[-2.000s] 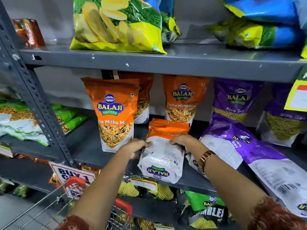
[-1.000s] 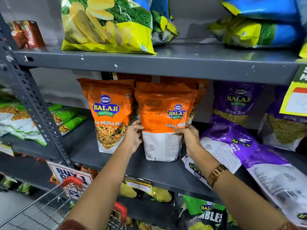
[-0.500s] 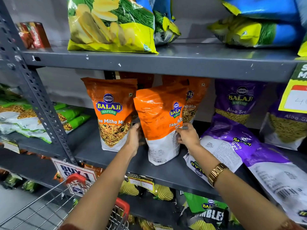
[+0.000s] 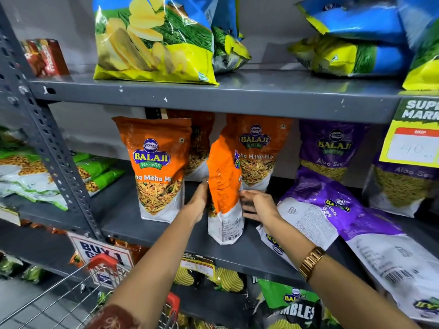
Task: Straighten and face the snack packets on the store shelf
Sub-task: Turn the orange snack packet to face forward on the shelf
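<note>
An orange Tikha Mitha Mix packet [image 4: 223, 186] stands upright on the grey middle shelf [image 4: 152, 233], turned so its side and back face me. My left hand [image 4: 198, 201] presses its left edge and my right hand [image 4: 257, 206] holds its right edge. Left of it a second orange packet [image 4: 158, 167] stands facing front. Two more orange packets [image 4: 259, 148] stand behind. Two purple Aloo Sev packets [image 4: 316, 210] lie flat at the right, backs up, and others [image 4: 332, 150] stand behind them.
Large yellow and blue chip bags [image 4: 154, 39] sit on the upper shelf [image 4: 237, 96]. A yellow price tag [image 4: 413, 143] hangs at the right. The slotted upright post [image 4: 47, 143] is at left. A shopping cart's red handle [image 4: 104, 260] is below, near a "BUY 1" sign.
The orange packet was lifted from lying flat to upright between both hands. It has since been twisted so its front turns away to the right.
</note>
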{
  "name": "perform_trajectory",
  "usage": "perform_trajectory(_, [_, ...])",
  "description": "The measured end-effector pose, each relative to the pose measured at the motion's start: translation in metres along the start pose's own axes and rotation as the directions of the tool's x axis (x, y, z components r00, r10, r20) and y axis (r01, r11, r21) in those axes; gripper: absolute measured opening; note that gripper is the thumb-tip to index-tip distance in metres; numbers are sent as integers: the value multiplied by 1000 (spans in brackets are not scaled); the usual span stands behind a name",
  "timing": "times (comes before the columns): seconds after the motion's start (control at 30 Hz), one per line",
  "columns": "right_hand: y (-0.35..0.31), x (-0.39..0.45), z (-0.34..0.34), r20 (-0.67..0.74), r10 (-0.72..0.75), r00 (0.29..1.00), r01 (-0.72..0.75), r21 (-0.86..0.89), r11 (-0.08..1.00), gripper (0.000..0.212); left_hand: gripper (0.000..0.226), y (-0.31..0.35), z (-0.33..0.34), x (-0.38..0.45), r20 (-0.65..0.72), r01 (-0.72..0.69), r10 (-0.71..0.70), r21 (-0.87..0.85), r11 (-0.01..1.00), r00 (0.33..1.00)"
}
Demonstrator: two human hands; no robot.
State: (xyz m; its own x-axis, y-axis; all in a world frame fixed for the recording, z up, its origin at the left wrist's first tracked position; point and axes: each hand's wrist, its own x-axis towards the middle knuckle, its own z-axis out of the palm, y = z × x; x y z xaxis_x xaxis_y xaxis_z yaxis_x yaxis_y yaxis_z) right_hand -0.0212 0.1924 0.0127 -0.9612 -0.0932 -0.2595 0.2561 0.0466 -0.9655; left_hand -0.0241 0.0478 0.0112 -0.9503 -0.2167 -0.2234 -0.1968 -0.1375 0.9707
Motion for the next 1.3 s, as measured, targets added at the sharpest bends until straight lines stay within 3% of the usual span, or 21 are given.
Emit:
perform_trajectory(0.1, [1, 5, 1, 54, 39, 998, -43, 69, 997, 33, 47, 0, 0, -10, 36, -18, 15, 71, 997, 999])
perform_trajectory(0.2, [0, 11, 9, 72, 35, 997, -45, 150, 988, 31, 51, -3, -8, -14, 2, -56, 56, 159, 986, 998])
perform_trajectory(0.3, [-3, 16, 15, 70, 6, 997, -17, 151, 988, 42, 51, -13, -14, -18, -58, -197, 230, 342, 919, 972])
perform_trajectory(0.37, [-5, 20, 16, 66, -38, 997, 36, 33, 999, 40, 54, -22, -13, -22, -108, -278, 359, 445, 851, 927])
perform_trajectory(0.43, [-5, 28, 12, -35, -78, 996, 73, -135, 988, 31, 67, -30, -10, -27, -186, -274, 420, 519, 810, 888])
perform_trajectory(0.5, [-5, 32, 4, -209, -64, 976, 33, -147, 989, 33, 69, -36, -8, -25, -247, -248, 405, 487, 838, 881])
perform_trajectory(0.57, [-5, 34, -7, -263, 40, 964, -69, -102, 992, 45, 63, -36, -8, -20, -242, -248, 341, 343, 906, 908])
perform_trajectory(0.67, [-10, 25, -14, -23, 308, 951, -306, 44, 951, 60, 92, -38, -8, -9, -137, -169, 191, 157, 973, 972])
perform_trajectory(0.73, [-14, 20, -13, 132, 373, 918, -380, 27, 925, 63, 115, -55, -10, 8, -100, -112, 125, 126, 986, 987])
perform_trajectory(0.8, [-17, 23, -10, 163, 342, 926, -349, 17, 937, 62, 114, -59, -7, 7, -96, -105, 119, 142, 984, 988])
perform_trajectory(0.9, [-14, 33, -6, 137, 302, 943, -310, 40, 950, 62, 86, -50, 1, -17, -168, -155, 190, 201, 967, 967])
perform_trajectory(1.03, [-9, 37, -7, 131, 276, 952, -277, -6, 961, 61, 105, -63, 6, -31, -301, -166, 274, 341, 925, 913])
perform_trajectory(1.2, [-7, 35, -6, 133, 272, 953, -264, -75, 962, 60, 91, -66, 8, -41, -359, -130, 274, 376, 918, 892])
perform_trajectory(1.3, [-7, 33, -5, 138, 299, 944, -296, -44, 954, 61, 97, -65, 4, -41, -339, -150, 279, 360, 921, 898])
